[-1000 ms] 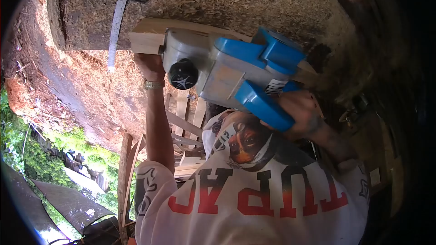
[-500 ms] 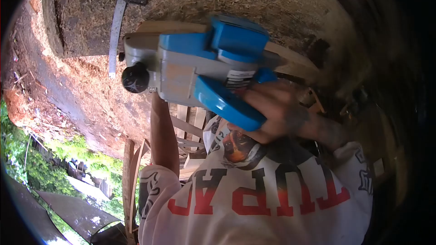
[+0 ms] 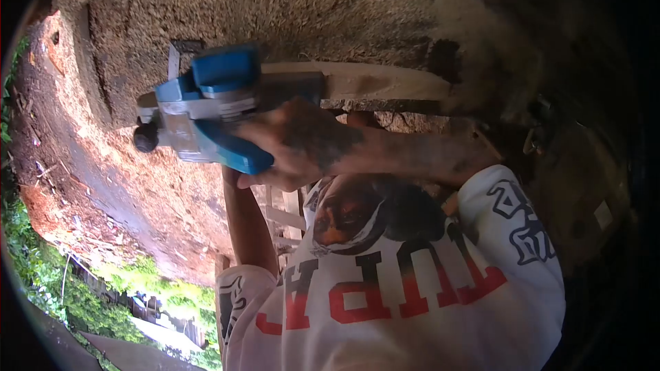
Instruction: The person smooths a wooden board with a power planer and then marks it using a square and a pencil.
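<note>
My right hand [image 3: 295, 144] grips the blue handle of an electric planer [image 3: 206, 106], a grey and blue tool with a black front knob. The planer rests on the left end of a pale wooden plank [image 3: 375, 81] that lies across a workbench covered in sawdust [image 3: 309, 7]. My left forearm [image 3: 244, 223] reaches up under the planer to the plank's left end. The planer and my right hand hide my left hand.
A metal square [image 3: 172, 55] lies on the bench just behind the planer, mostly covered by it. Wood shavings cover the ground [image 3: 117, 185] at left, with green plants beyond. Stacked timber pieces [image 3: 285, 213] show below the bench. The right side is dark.
The planer has travelled left along the plank to its left end, with my right hand on the handle. It now covers my left hand, which held the plank's end a second ago.
</note>
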Tool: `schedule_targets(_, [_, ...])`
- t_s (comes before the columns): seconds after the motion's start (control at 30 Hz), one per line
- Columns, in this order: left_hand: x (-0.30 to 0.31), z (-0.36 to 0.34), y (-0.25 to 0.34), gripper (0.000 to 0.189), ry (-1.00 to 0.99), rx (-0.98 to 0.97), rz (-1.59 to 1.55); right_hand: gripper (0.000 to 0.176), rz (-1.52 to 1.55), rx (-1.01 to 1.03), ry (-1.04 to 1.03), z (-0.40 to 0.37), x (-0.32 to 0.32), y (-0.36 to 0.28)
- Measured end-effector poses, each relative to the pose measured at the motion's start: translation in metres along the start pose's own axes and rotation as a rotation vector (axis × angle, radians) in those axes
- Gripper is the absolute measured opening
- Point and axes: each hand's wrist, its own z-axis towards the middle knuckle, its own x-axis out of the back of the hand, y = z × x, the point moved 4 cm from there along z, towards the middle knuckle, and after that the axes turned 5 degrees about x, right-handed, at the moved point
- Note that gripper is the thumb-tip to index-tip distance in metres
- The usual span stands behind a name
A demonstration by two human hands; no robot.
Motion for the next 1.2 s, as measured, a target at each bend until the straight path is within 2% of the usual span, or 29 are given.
schedule_targets(0.07, [-0.01, 0.018, 0.005, 0.042, -0.02, -0.024, -0.013, 0.054, -0.033, -0.031, 0.07, -0.022, 0.008, -0.004])
schedule_targets(0.23, [-0.038, 0.037, 0.033, 0.043, -0.036, -0.115, 0.099, 0.056, -0.129, -0.249, 0.223, -0.162, 0.073, -0.032])
schedule_targets(0.27, [-0.038, 0.035, 0.046, 0.044, -0.036, -0.112, 0.225, 0.055, -0.165, -0.295, 0.277, -0.2, 0.08, -0.034])
schedule_targets(0.33, [-0.037, 0.029, 0.066, 0.047, -0.029, -0.09, 0.481, 0.057, -0.207, -0.558, 0.401, -0.28, 0.095, -0.041])
schedule_targets(0.37, [-0.04, 0.024, 0.083, 0.062, -0.129, -0.051, 0.535, 0.057, -0.263, -0.636, 0.45, -0.32, 0.103, -0.046])
schedule_targets(0.4, [-0.045, 0.015, 0.101, 0.067, -0.007, -0.167, 0.572, 0.058, -0.322, -0.712, 0.504, -0.361, 0.111, -0.047])
schedule_targets(0.47, [-0.064, -0.017, 0.131, 0.08, 0.226, -0.392, 0.651, 0.057, -0.36, -0.719, 0.714, -0.443, 0.118, -0.035])
schedule_targets(0.53, [-0.091, -0.044, 0.146, 0.091, 0.158, -0.477, 1.068, 0.05, -0.372, -0.908, 0.867, -0.535, 0.116, -0.008])
schedule_targets(0.6, [-0.141, -0.069, 0.134, 0.092, -0.032, -0.499, 1.343, 0.044, -0.213, -1.016, 1.023, -0.568, 0.127, -0.002])
schedule_targets(0.67, [-0.202, -0.102, 0.133, 0.088, -0.107, -0.528, 1.25, 0.038, 0.118, -1.045, 1.175, -0.576, 0.14, -0.017])
schedule_targets(0.73, [-0.235, -0.119, 0.124, 0.085, -0.12, -0.532, 1.15, 0.03, 0.124, -0.985, 1.243, -0.602, 0.153, -0.005])
schedule_targets(0.77, [-0.239, -0.121, 0.121, 0.077, -0.127, -0.499, 1.196, 0.027, -0.11, -0.901, 1.222, -0.61, 0.162, 0.0])
schedule_targets(0.8, [-0.239, -0.12, 0.118, 0.074, -0.149, -0.551, 1.277, 0.024, -0.357, -0.828, 1.203, -0.618, 0.17, 0.005])
schedule_targets(0.83, [-0.23, -0.118, 0.112, 0.072, -0.18, -0.605, 1.355, 0.023, -0.828, -0.68, 1.088, -0.617, 0.177, 0.006])
schedule_targets(0.87, [-0.226, -0.112, 0.105, 0.07, -0.221, -0.674, 1.42, 0.024, -0.811, -0.676, 1.104, -0.619, 0.185, 0.011])
schedule_targets(0.93, [-0.222, -0.098, 0.1, 0.062, -0.26, -0.755, 1.215, 0.027, -0.535, -0.735, 1.219, -0.61, 0.209, 0.02])
schedule_targets(1.03, [-0.237, -0.101, 0.11, 0.046, -0.241, -0.782, 1.129, 0.032, -0.03, -0.807, 1.399, -0.594, 0.249, 0.033])
schedule_targets(1.07, [-0.244, -0.103, 0.12, 0.04, -0.235, -0.754, 1.135, 0.034, 0.066, -0.787, 1.434, -0.586, 0.264, 0.042])
schedule_targets(1.17, [-0.255, -0.104, 0.134, 0.04, -0.243, -0.667, 1.088, 0.035, 0.238, -0.594, 1.519, -0.559, 0.31, 0.088])
schedule_targets(1.2, [-0.254, -0.101, 0.141, 0.039, -0.271, -0.629, 1.084, 0.037, 0.367, -0.58, 1.474, -0.549, 0.32, 0.113])
